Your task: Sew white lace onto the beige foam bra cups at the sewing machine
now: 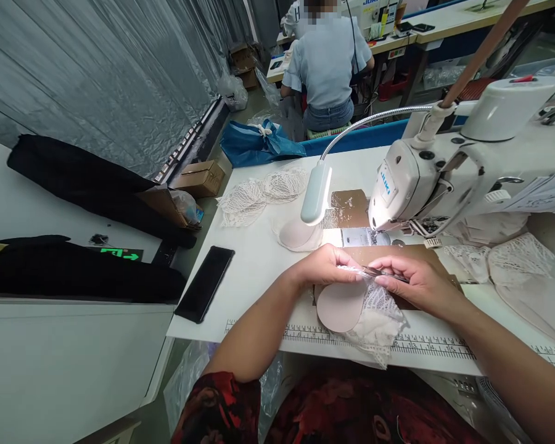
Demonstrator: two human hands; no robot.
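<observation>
My left hand pinches the upper edge of a white lace piece with a smooth pale pad attached. The piece hangs down over the ruler strip at the table's front edge. In my right hand are small metal snips, their tips at the lace beside my left fingertips. Both hands are close together, just in front of the needle area of a white sewing machine. Another pale pad with lace lies behind my left hand.
A lamp on a bendable arm hangs left of the machine. Lace pieces lie at the back left, a black phone at the left edge, and more lace at the right. Beyond the table sits a person.
</observation>
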